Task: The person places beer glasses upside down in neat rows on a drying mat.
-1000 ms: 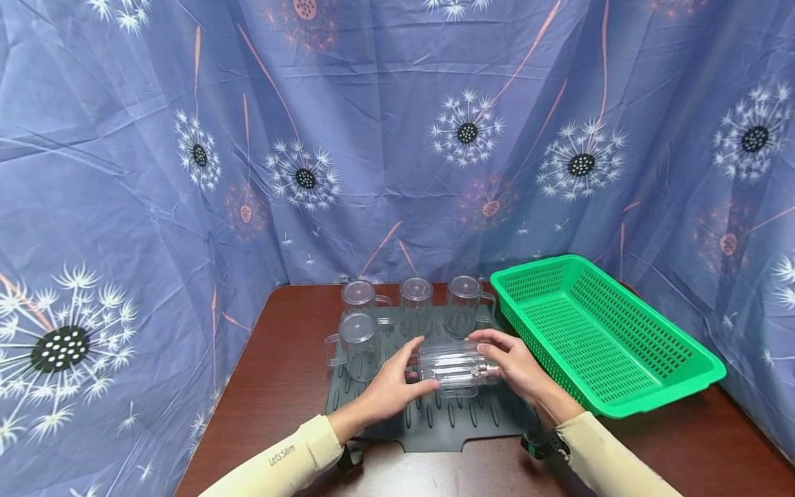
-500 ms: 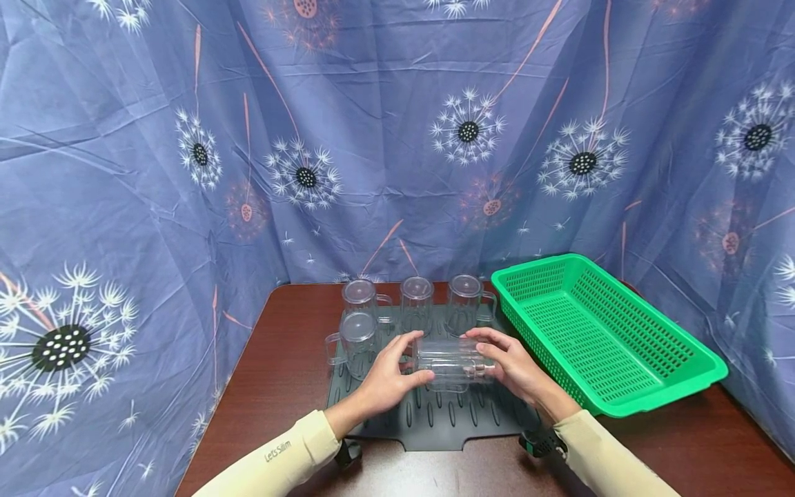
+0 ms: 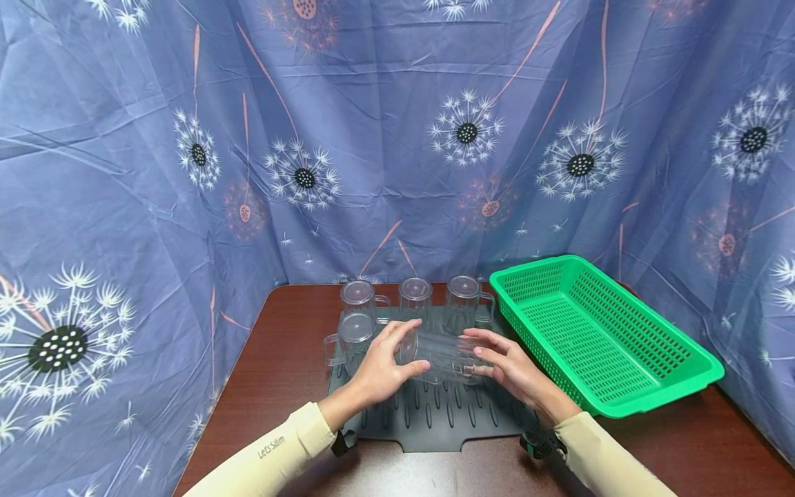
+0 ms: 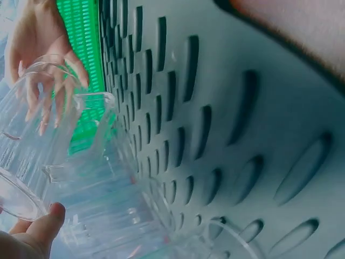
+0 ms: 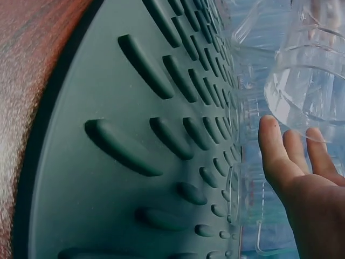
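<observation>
A clear ribbed mug point(image 3: 439, 353) is held lying nearly sideways and tilted above the dark drying mat point(image 3: 428, 417). My left hand point(image 3: 381, 366) grips its left end, the thumb in front and the fingers behind. At the mug's right end is my right hand point(image 3: 512, 369), with its fingers spread and fairly straight by the rim. In the right wrist view, the right fingertips point(image 5: 268, 123) are at the edge of the clear mug point(image 5: 307, 91); firm contact is hard to tell. The left wrist view shows the mug point(image 4: 32, 124) above the left thumb point(image 4: 49, 218).
Several clear mugs stand upside down on the mat: one at back left point(image 3: 358, 293), a front-left mug point(image 3: 356, 333), a back-middle mug point(image 3: 415, 295) and a back-right mug point(image 3: 462, 297). A green basket point(image 3: 621, 407) sits right on the brown table point(image 3: 267, 359). Patterned curtains point(image 3: 385, 138) surround it.
The held mug has tilted, its left end rising and shifting left with my left hand. My right fingers have loosened around the other end. The standing mugs and basket stay put.
</observation>
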The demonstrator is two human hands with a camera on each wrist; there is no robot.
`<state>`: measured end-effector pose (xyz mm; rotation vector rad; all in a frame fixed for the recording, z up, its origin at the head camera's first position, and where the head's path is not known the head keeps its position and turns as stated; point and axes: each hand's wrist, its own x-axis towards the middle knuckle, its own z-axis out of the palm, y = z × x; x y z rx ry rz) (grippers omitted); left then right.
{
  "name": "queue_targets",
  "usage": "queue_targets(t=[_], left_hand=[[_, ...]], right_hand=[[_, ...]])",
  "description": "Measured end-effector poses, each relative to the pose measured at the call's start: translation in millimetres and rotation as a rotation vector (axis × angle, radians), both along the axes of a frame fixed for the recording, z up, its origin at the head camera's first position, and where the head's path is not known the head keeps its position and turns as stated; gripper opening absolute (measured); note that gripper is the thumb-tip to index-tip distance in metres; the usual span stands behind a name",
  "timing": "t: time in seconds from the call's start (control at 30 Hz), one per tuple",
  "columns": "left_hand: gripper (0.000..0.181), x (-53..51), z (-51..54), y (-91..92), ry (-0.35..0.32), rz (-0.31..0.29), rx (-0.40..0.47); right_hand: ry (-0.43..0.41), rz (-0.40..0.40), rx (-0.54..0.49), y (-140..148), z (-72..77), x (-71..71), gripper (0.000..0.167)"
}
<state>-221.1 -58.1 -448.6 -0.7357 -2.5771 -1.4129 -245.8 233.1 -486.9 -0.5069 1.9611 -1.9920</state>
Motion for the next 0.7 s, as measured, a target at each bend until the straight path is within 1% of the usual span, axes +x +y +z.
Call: queue_targets(t=[0.1,0.2,0.43,0.53,0.6,0.7], left_hand=[[0.072,-1.7,4.8,0.1,0.043,0.031,-0.065],[0.072,-3.3,8.9,1.3,0.076,0.043,-0.104],[0.071,-5.2,15.7,3.9,0.088,0.042,-0.157],[0.071,-6.7,17.3,4.9,0.110,0.051,-0.173],[0.071,-8.0,18.3,5.5,0.125,0.060,-0.189],[0.072,-11.3,20.2,6.7,0.150,0.075,-0.223]], right_hand=[[0.010,-0.003,0.015,1,0.0,-0.9,0.048],[0.010,-0.003,0.025,2,0.4,-1.3,0.049],[0.013,0.003,0.037,3,0.8,-0.7,0.053],[0.014,-0.005,0.056,4,-0.7,0.3,0.055],[0.021,-0.026,0.086,6,-2.2,1.2,0.053],[0.058,-0.071,0.173,8,-1.9,3.8,0.052]])
